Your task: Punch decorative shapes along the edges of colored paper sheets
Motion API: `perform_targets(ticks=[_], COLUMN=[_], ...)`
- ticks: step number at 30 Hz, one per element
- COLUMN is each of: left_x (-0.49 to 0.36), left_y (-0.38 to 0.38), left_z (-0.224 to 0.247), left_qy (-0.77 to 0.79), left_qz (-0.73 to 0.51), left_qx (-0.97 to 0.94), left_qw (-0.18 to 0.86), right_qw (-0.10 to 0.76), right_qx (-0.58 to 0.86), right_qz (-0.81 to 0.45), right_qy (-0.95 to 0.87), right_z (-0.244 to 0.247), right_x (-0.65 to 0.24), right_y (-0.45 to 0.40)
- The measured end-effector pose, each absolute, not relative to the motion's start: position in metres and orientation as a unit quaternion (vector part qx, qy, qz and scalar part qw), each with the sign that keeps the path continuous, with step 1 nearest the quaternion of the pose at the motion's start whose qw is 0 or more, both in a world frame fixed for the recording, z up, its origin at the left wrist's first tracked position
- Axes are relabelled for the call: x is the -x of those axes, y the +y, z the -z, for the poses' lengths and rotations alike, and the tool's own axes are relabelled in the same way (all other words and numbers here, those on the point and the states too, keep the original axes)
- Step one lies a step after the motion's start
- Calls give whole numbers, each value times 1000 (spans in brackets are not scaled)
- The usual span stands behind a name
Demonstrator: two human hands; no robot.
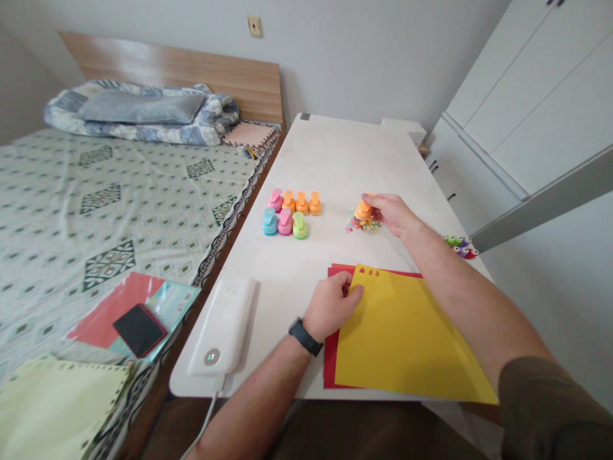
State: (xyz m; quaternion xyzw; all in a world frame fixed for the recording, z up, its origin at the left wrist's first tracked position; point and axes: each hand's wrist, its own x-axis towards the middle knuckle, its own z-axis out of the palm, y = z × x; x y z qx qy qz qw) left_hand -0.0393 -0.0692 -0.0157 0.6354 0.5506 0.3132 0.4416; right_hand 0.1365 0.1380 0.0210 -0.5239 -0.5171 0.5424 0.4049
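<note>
- Dark sleeve (541, 396), nearest the camera, is entering over the right near end of the white desk (287, 284), the largest working surface.
- Yellow sheet (397, 338) is lying over red paper (330, 367); its far edge is passing under the right forearm and its near right corner is reaching past the desk's near edge. Which axis is longer cannot be told.
- White power bank (227, 326) is standing well left of the sheet.
- Left hand (332, 303) is nearer the sheet; its fingers appear to be pinching the left edge by the far corner, thumb on top.
- Right hand (390, 211) is holding an orange punch (364, 209), fingers closed around its right side; the far left corner is lying toward the person from it, bare white surface showing between.
- Seven other punches (285, 221) are standing in two rows, well left of the held one.
- Coloured cut-outs (353, 224) are lying beneath and around the held punch; contact cannot be told.
- Red heart mark (361, 270) and two flower-like marks (374, 273) are showing along the sheet's far edge, just beside the left fingers.
</note>
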Motion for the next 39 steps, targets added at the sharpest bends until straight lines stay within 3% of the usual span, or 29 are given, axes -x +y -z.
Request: perform_targets(ticks=[6,16,39], left_x=[39,38,40], left_y=[-70,-69,-67], left_z=[16,19,16], left_qy=[548,549,561], left_qz=[-320,-330,-314], left_qx=[-632,-627,-646], left_qw=[444,443,411], right_qw=[316,208,188], right_qx=[547,602,547], right_qz=[-525,-329,-122], right_qy=[-570,-697,-807], right_z=[-16,5,-4], right_x=[-87,-22,4], right_y=[129,132,94])
